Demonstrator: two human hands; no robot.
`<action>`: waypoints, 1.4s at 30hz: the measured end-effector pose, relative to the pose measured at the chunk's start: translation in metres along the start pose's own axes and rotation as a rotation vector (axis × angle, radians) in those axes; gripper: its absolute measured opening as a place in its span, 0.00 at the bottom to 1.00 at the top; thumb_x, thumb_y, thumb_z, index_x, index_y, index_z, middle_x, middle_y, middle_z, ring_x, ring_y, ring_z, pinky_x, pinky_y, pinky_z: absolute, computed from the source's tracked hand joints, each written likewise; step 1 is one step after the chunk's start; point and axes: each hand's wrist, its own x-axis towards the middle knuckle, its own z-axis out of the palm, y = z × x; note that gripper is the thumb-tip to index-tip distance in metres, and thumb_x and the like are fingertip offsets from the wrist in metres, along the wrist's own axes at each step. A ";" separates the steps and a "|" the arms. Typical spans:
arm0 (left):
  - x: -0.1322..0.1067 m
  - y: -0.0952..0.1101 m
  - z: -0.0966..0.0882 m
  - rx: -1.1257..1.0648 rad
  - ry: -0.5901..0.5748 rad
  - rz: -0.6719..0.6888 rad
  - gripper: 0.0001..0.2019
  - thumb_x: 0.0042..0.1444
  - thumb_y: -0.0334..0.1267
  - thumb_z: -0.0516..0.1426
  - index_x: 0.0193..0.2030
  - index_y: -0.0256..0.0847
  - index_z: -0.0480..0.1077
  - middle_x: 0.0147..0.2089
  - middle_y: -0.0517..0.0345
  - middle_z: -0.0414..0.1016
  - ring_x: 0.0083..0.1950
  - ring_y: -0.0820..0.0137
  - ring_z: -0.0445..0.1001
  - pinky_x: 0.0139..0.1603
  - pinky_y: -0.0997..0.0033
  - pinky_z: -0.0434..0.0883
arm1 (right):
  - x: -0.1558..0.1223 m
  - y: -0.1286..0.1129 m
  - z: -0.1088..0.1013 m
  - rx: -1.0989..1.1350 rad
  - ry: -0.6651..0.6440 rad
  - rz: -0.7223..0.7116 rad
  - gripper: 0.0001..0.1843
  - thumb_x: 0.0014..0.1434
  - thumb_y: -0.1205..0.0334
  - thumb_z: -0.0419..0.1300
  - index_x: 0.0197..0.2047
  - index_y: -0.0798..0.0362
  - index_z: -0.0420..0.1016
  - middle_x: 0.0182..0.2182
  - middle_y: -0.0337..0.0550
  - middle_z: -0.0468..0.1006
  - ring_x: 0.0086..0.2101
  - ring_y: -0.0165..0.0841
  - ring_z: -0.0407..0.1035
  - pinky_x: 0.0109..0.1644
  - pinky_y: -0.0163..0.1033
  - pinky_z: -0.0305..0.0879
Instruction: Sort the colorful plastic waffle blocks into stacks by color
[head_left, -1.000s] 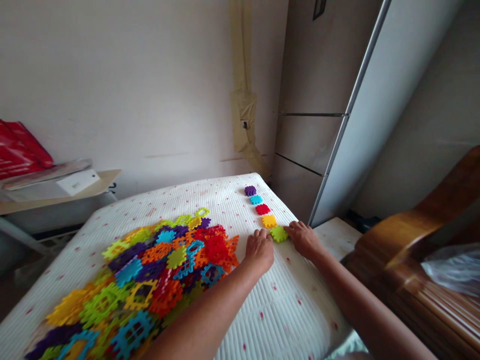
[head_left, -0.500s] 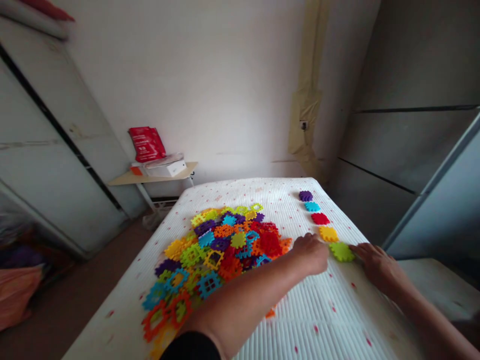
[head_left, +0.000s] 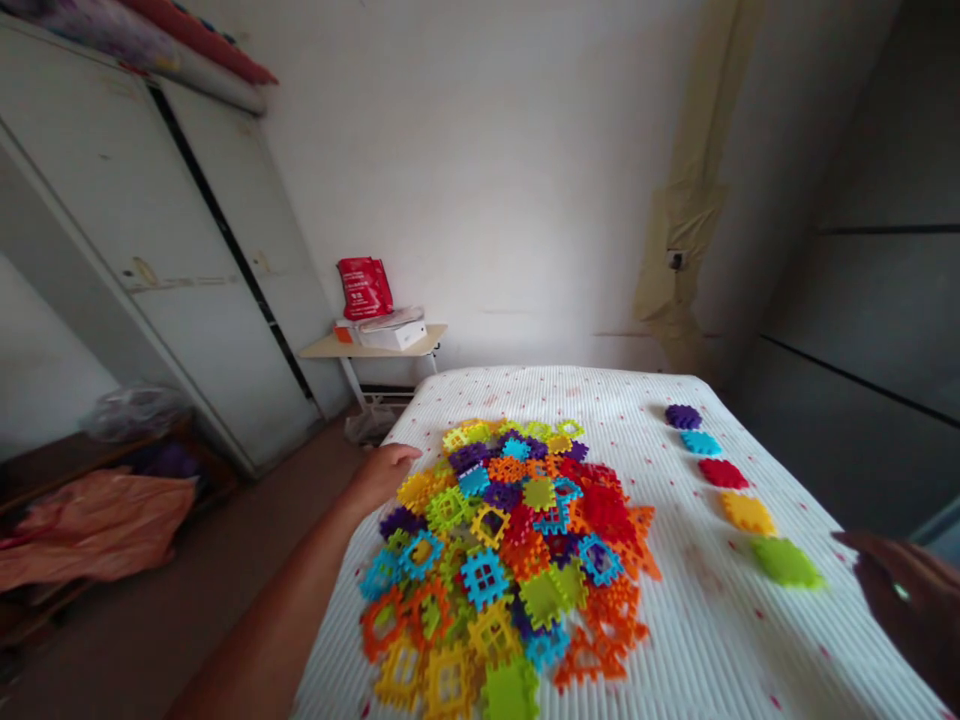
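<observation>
A large heap of toothed plastic building pieces [head_left: 491, 525] in yellow, orange, blue, green, purple and red covers the middle of the bed-like surface. My left hand [head_left: 381, 476] is at the heap's far left edge, by the yellow pieces [head_left: 424, 490]; its fingers are mostly hidden from me. To the right runs a row of same-coloured pieces: purple [head_left: 683, 417], blue [head_left: 701, 443], red [head_left: 723, 473], yellow [head_left: 748, 512] and green [head_left: 787, 562]. My right hand [head_left: 904, 595], smeared and darkened, is just right of the green ones, fingers stretched out, apart from them.
The pieces lie on a white ribbed cover [head_left: 705, 630] with red dots. Behind at the left, a small table [head_left: 315, 348] bears a white box [head_left: 397, 335] and a red bag [head_left: 365, 287]. Grey cabinets stand on both sides.
My left hand has gone from beside the green pieces across to the heap's left edge. My right hand has drawn a little away from the green pieces. The view has turned left.
</observation>
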 end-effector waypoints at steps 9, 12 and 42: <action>-0.004 -0.092 0.030 -0.166 0.168 -0.073 0.24 0.48 0.52 0.52 0.46 0.39 0.73 0.52 0.48 0.74 0.54 0.58 0.70 0.55 0.60 0.66 | 0.045 -0.150 0.017 0.231 0.240 -0.616 0.09 0.60 0.67 0.52 0.41 0.52 0.72 0.34 0.46 0.77 0.34 0.33 0.73 0.40 0.38 0.69; 0.000 -0.100 0.048 -0.200 0.182 -0.079 0.27 0.51 0.53 0.51 0.53 0.38 0.69 0.56 0.46 0.70 0.59 0.57 0.66 0.60 0.57 0.61 | 0.048 -0.172 0.035 0.292 0.199 -0.595 0.10 0.60 0.67 0.51 0.39 0.54 0.73 0.33 0.47 0.78 0.33 0.32 0.73 0.38 0.37 0.71; 0.036 -0.034 0.060 -0.414 -0.084 0.061 0.21 0.53 0.46 0.50 0.44 0.34 0.75 0.39 0.48 0.80 0.45 0.61 0.76 0.52 0.62 0.68 | 0.041 -0.165 0.067 0.486 -0.050 -0.210 0.12 0.58 0.57 0.50 0.34 0.50 0.73 0.29 0.42 0.79 0.28 0.32 0.74 0.32 0.34 0.70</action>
